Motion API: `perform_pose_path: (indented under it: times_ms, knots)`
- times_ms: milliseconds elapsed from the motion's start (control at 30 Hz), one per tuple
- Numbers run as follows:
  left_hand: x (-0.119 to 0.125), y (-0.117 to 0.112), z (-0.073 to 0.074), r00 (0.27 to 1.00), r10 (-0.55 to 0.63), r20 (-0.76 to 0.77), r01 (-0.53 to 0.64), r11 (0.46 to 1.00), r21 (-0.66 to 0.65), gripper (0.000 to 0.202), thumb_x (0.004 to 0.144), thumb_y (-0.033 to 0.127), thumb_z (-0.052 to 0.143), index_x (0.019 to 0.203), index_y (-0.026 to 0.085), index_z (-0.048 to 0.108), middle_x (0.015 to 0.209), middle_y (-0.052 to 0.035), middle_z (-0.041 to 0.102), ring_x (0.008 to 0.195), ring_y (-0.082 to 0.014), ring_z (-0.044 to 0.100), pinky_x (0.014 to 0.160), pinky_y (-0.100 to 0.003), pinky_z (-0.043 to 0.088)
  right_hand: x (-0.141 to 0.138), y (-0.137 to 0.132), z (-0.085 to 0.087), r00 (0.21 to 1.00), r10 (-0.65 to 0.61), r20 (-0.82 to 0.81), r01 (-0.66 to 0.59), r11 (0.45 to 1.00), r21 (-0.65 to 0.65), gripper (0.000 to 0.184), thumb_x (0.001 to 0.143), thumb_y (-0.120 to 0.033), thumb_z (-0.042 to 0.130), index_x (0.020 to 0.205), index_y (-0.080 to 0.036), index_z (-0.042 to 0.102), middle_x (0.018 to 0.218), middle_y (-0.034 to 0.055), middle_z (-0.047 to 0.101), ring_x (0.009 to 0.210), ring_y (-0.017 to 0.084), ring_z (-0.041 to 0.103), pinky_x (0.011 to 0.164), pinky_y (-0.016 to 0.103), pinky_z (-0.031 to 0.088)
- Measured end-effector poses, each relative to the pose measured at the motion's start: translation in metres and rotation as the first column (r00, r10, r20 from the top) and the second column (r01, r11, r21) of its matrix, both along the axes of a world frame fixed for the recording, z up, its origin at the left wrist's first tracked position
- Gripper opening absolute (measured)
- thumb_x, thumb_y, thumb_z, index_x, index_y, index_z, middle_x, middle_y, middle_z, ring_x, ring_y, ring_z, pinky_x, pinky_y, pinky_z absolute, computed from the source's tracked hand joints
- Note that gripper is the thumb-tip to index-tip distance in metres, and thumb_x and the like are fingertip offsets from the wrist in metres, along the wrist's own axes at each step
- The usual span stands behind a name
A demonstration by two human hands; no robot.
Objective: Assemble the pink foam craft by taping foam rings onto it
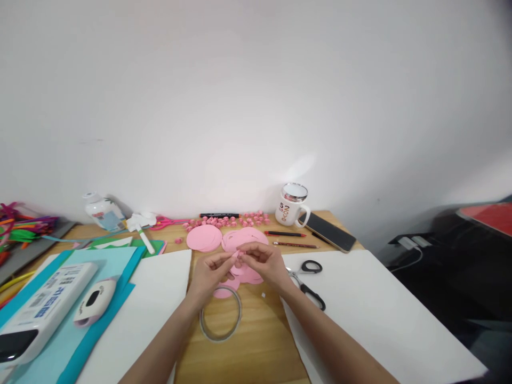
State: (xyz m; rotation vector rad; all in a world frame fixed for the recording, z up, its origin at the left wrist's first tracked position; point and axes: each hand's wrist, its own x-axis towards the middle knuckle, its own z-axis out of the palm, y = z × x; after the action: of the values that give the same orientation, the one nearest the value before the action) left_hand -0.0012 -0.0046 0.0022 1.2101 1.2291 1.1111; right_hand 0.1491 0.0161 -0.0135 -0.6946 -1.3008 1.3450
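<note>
My left hand (210,272) and my right hand (264,261) meet over the middle of the wooden desk (256,341), fingertips pinched together on a small pink paper piece (239,255). Under and behind them lie pink paper circles (205,238) and pink spiral cut-outs (246,237). A row of small pink paper rolls (230,220) sits further back. A tape ring (221,319) lies on the desk just below my left wrist. Black-handled scissors (308,280) rest beside my right wrist.
White sheets (376,314) flank the hands left and right. Blue paper (100,266) at left carries a white box (44,306) and a small white device (94,301). A mug (292,205), phone (331,232), pencils (294,245), marker (219,215) and bottle (102,212) line the back.
</note>
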Motion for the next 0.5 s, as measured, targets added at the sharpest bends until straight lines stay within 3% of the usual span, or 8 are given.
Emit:
perform_pose_path:
  times_ms: [200,500]
  knots:
    - [0.0001,0.0004,-0.0007,0.999,-0.032,-0.027,0.031,0.999,-0.014,0.030,0.064,0.037,0.067,0.083,0.014,0.071,0.070,-0.0060,0.070,0.045,-0.0091,0.055,0.045,-0.019,0.044,0.0007,0.0009,-0.0051,0.997,-0.071,0.025,0.071,0.997,-0.003,0.015,0.066,-0.024,0.069,0.078,-0.015,0.066,0.071,0.0035,0.066,0.060,0.013,0.059,0.058,0.026,0.048]
    - [-0.0025,0.0010,-0.0058,0.993,-0.090,-0.074,0.090,0.996,-0.008,0.027,0.067,0.038,0.065,0.077,0.014,0.072,0.072,-0.0067,0.070,0.048,-0.0112,0.058,0.047,-0.020,0.047,-0.0005,0.0002,-0.0035,0.999,0.022,-0.032,-0.022,1.000,-0.008,0.011,0.067,-0.023,0.069,0.072,-0.017,0.060,0.058,-0.0007,0.061,0.054,0.013,0.058,0.055,0.026,0.047]
